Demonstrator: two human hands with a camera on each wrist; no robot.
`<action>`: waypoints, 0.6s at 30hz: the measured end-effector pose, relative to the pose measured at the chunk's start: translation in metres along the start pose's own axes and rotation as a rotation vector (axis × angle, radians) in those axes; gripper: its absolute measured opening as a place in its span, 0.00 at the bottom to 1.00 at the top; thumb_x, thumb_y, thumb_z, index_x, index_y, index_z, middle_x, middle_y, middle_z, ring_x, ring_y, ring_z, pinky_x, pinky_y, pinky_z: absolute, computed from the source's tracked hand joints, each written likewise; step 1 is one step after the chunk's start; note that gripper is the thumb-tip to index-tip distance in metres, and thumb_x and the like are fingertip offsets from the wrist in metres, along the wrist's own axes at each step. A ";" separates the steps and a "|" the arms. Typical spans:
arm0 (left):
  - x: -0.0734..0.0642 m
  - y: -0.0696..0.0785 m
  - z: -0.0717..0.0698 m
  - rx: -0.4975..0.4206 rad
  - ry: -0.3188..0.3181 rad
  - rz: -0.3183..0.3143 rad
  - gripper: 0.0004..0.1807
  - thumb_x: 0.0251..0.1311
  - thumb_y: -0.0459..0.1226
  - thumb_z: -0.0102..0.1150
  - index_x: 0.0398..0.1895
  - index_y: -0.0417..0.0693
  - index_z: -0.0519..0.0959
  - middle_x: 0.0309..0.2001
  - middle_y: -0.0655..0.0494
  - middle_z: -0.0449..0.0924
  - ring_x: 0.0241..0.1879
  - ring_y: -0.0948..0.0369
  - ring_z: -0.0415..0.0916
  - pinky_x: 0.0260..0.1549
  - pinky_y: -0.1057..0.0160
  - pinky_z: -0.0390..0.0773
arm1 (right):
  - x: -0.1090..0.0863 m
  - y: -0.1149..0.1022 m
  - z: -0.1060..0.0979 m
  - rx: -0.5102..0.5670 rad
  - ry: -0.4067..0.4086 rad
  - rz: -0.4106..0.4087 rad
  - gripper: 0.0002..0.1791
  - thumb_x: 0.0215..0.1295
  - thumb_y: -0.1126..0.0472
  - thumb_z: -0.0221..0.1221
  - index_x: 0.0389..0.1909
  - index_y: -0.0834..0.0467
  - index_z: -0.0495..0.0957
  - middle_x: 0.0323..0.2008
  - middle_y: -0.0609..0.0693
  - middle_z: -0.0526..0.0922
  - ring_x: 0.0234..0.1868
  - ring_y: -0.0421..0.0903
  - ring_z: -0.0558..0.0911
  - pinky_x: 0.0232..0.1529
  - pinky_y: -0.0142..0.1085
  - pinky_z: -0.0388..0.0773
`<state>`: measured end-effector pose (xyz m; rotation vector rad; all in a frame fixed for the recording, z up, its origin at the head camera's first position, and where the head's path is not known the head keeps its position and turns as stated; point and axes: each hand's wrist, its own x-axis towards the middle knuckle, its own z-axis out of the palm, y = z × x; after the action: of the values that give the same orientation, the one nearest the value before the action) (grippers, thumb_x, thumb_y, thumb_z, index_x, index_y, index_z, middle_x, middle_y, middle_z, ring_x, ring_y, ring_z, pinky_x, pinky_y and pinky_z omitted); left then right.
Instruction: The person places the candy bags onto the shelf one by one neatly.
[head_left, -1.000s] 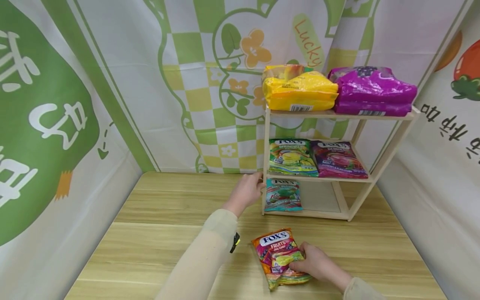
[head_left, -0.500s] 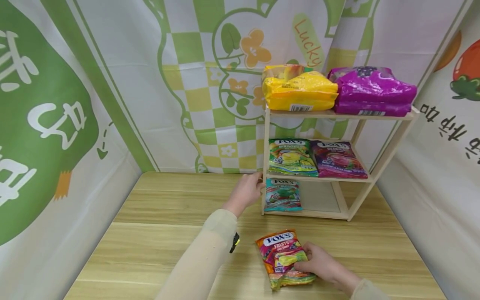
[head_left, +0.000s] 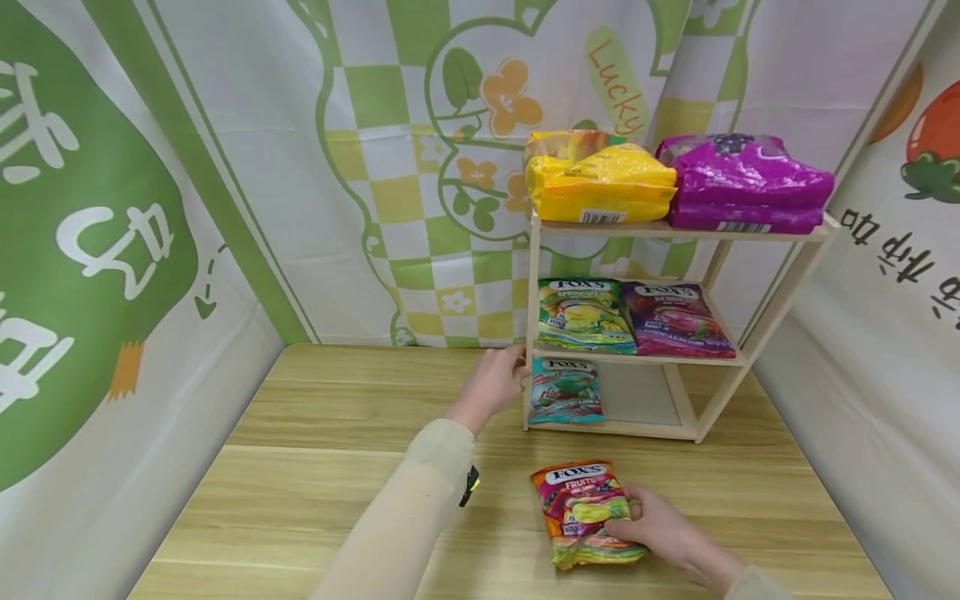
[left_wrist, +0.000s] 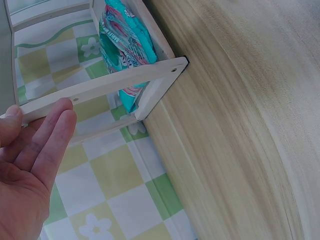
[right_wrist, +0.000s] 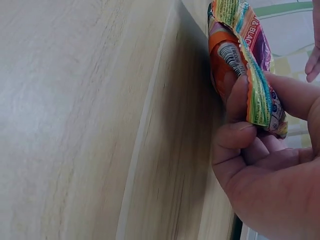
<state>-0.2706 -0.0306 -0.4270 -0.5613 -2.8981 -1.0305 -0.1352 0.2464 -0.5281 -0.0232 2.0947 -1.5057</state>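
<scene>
In the head view my right hand (head_left: pixel 663 529) pinches the right edge of an orange and red FOX'S Fruits candy bag (head_left: pixel 581 504), its front facing up above the table. The right wrist view shows my thumb and fingers pinching the sealed edge of that candy bag (right_wrist: pixel 227 57). My left hand (head_left: pixel 491 387) holds the left side of a wooden shelf rack (head_left: pixel 645 396). Seen from the left wrist, thumb and fingers lie on either side of a wooden bar (left_wrist: pixel 107 81). Just inside the rack, beside this hand, lies a teal FOX'S candy bag (head_left: pixel 566 392).
On the middle shelf lie a green candy bag (head_left: pixel 585 315) and a dark purple candy bag (head_left: pixel 678 319). A yellow bag (head_left: pixel 600 179) and a bright purple bag (head_left: pixel 746 183) stand on top. Printed curtains (head_left: pixel 247 167) enclose the wooden table (head_left: pixel 322 483).
My right hand has shifted rightward with the Fruits candy bag, which has also turned slightly to lie straighter. The left hand stays on the rack.
</scene>
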 end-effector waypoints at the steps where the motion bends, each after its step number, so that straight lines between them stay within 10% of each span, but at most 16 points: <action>1: 0.000 0.000 0.000 -0.001 0.000 -0.001 0.08 0.76 0.35 0.54 0.49 0.41 0.79 0.47 0.46 0.86 0.39 0.57 0.86 0.36 0.65 0.87 | -0.001 0.000 -0.001 -0.005 0.008 0.000 0.41 0.66 0.58 0.68 0.67 0.78 0.58 0.46 0.56 0.84 0.44 0.49 0.85 0.47 0.41 0.85; 18: -0.001 0.000 0.000 -0.001 0.007 0.015 0.08 0.76 0.35 0.55 0.49 0.41 0.79 0.47 0.45 0.86 0.39 0.57 0.87 0.36 0.65 0.87 | -0.018 -0.008 -0.030 0.007 0.016 -0.080 0.41 0.71 0.56 0.64 0.68 0.79 0.54 0.45 0.55 0.86 0.44 0.50 0.86 0.46 0.37 0.84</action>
<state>-0.2695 -0.0312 -0.4268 -0.5778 -2.8828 -1.0292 -0.1357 0.2754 -0.5072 -0.0939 2.1232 -1.5649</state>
